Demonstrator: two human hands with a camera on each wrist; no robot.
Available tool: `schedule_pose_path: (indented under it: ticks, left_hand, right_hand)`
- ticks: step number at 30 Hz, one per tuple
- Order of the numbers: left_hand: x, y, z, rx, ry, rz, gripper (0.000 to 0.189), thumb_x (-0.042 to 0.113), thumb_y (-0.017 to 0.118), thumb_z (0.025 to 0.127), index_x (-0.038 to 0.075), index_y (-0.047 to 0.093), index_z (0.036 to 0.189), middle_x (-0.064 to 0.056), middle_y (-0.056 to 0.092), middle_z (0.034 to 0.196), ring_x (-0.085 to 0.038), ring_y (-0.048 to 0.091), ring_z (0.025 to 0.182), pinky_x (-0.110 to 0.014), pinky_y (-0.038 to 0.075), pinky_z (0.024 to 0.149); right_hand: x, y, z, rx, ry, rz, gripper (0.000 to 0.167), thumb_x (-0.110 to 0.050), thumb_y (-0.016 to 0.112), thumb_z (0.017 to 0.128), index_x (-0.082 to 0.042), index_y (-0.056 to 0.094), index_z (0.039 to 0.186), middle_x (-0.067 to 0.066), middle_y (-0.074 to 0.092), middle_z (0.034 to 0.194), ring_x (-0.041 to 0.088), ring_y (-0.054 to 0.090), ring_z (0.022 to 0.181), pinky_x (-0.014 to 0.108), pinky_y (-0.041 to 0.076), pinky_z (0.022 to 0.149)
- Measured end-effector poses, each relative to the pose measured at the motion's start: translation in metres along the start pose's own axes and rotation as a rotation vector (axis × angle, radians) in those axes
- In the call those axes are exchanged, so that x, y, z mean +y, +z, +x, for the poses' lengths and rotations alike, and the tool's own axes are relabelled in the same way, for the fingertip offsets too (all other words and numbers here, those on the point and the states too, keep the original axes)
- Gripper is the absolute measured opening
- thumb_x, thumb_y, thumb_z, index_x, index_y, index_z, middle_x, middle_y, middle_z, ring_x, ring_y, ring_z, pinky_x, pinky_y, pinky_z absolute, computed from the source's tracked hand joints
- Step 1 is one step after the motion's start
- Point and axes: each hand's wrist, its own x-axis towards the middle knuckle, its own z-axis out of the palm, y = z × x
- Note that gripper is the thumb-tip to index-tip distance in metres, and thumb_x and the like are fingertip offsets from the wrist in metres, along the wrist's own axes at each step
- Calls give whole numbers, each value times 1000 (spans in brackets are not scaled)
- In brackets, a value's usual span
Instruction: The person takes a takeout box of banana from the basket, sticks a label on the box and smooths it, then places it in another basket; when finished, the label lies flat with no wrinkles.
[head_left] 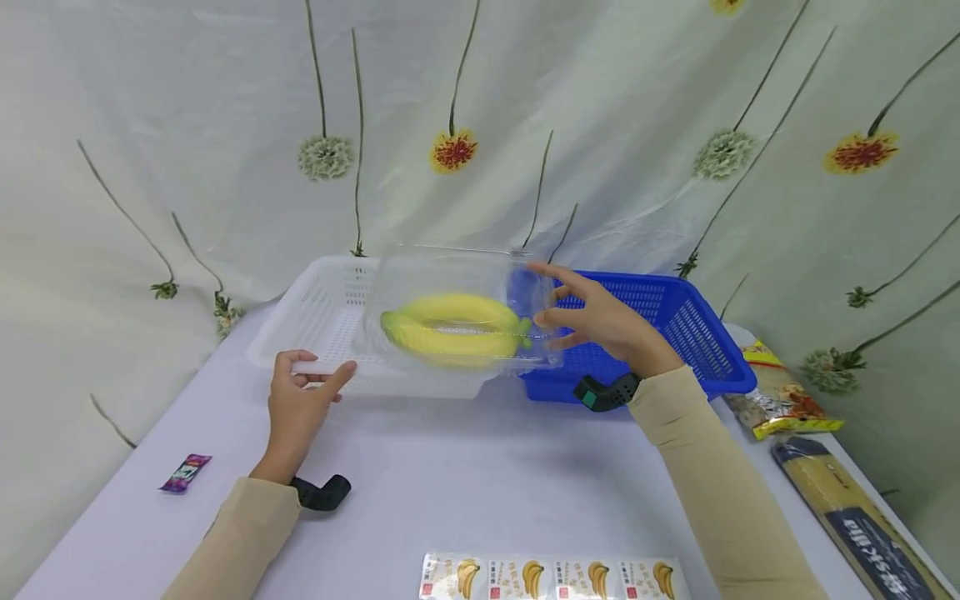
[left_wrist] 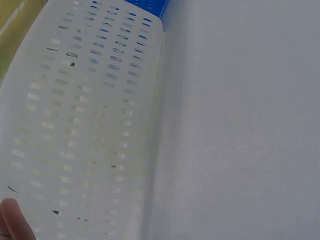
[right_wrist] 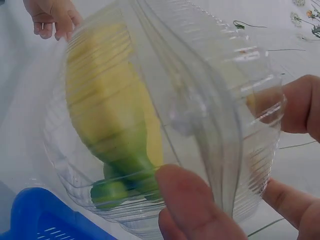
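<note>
A clear plastic clamshell box with yellow, green-tipped bananas inside is held up at its right end by my right hand. In the right wrist view, the thumb presses the near side of the box, with other fingers on the far side. My left hand is by the near left rim of the white basket, its fingers loosely bent. Whether it touches the rim is unclear. Only a fingertip of it shows in the left wrist view, by the basket's perforated wall.
A blue basket stands right of the white one. A strip of banana-printed labels lies at the front edge. A small purple packet is on the left; a yellow-edged food bag and a long brown package lie right.
</note>
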Motion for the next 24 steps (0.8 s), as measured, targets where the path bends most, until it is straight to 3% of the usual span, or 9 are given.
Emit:
schedule_pose_path:
  ticks: [5,11,20,24]
  left_hand:
    - [-1,0,-1,1,8,-6,68,36,84,97,7,40,140,-9,68,97,-13,70,66,-24,47,66]
    - [-1,0,0,1,26,-18,68,35,84,97,6,39,139,-9,66,97,-15,71,65,-23,48,65]
    - [-2,1,1,0,17,-41,68,38,84,96,8,40,138,-7,66,95,-16,72,67,-23,48,66]
    - [-2,2,2,3,14,-35,69,39,84,96,8,40,139,-6,66,95,-15,71,66,-23,48,66]
  right_hand:
    - [9,-1,-20,9,-23,-1,78,-4,65,106,-21,28,173,26,34,148,46,68,121,53,62,93]
    - [21,-5,-46,4,-24,-29,77,-4,65,106,-17,28,173,32,30,158,52,66,125,53,63,89]
    - [39,-12,-81,12,-18,-95,74,-10,68,106,-15,32,171,32,28,162,40,70,118,46,64,84]
    - [47,-12,-94,2,-31,-93,73,-11,68,106,-11,32,170,33,32,158,43,68,119,48,64,83]
